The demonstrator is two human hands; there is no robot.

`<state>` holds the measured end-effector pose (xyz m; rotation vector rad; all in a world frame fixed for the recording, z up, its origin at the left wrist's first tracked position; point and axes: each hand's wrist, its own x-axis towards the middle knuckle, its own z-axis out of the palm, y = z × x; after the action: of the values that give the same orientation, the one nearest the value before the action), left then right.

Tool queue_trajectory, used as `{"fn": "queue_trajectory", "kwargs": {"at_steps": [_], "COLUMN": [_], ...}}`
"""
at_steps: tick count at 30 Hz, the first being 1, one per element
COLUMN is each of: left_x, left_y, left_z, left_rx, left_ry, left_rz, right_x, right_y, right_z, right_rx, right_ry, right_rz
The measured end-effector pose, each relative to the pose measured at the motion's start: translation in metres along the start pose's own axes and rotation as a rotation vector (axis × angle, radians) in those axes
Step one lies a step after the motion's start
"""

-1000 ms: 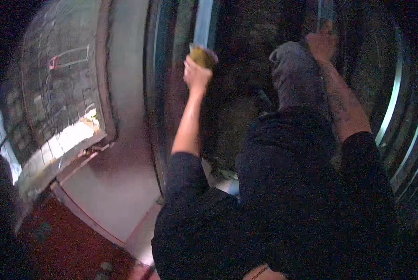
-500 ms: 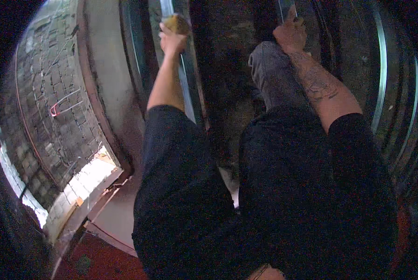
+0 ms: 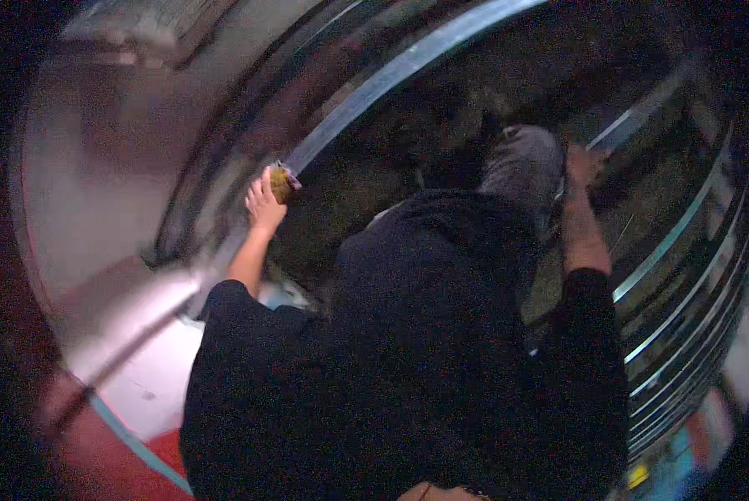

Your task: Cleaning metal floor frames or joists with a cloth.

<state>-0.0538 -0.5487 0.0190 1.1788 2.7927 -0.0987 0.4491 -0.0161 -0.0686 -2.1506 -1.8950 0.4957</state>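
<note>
Upper middle of the frame: the left hand point(image 3: 263, 204) is clenched round a small yellow-green sponge point(image 3: 281, 181) and presses it against a long metal rail point(image 3: 391, 79) that runs up toward the top of the frame.
Sponge position: at the lower end of the bright part of the rail, touching it, with only its upper edge showing past the fingers.
Right hand: the right hand point(image 3: 583, 163), right of centre, rests against another metal rail point(image 3: 621, 129); blur hides the fingers, so I cannot tell whether it grips or only leans.
Body: black sleeves and a black top point(image 3: 424, 351) fill the lower middle; a grey trouser knee point(image 3: 520, 163) shows between the two arms.
Surroundings: stacked curved metal bars point(image 3: 683, 275) at the right edge, a pale blurred floor point(image 3: 132, 292) at the left, a red strip point(image 3: 99, 451) at lower left.
Handling, as I judge it: the sponge looks light, soft and squashy, probably wet and a little slippery; it is best held across its back with fingers and thumb over the two long sides, leaving the flat face free against the metal.
Sharpness: the whole view is smeared, so fine detail is lost.
</note>
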Motion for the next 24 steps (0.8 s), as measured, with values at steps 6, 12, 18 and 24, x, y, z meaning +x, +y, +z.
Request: {"fn": "queue_trajectory", "kwargs": {"at_steps": [6,12,18,24], "left_x": [0.013,0.047,0.045,0.033], "left_y": [0.006,0.019,0.031,0.052], "left_z": [-0.005,-0.033,0.011,-0.017], "left_rx": [-0.416,-1.123,-0.574,-0.123], "left_ry": [0.179,0.128,0.373,0.177], "left_rz": [-0.101,-0.513,-0.171,0.091], "right_x": [0.051,0.039,0.074,0.018], "right_y": [0.045,0.047,0.043,0.001], "right_z": [0.025,0.029,0.001,0.009], "right_rx": [-0.612,-0.46,-0.503,-0.201], "right_ry": [0.238,-0.1,-0.248,0.109], "right_rz": [-0.369,-0.287,-0.371,-0.223]}}
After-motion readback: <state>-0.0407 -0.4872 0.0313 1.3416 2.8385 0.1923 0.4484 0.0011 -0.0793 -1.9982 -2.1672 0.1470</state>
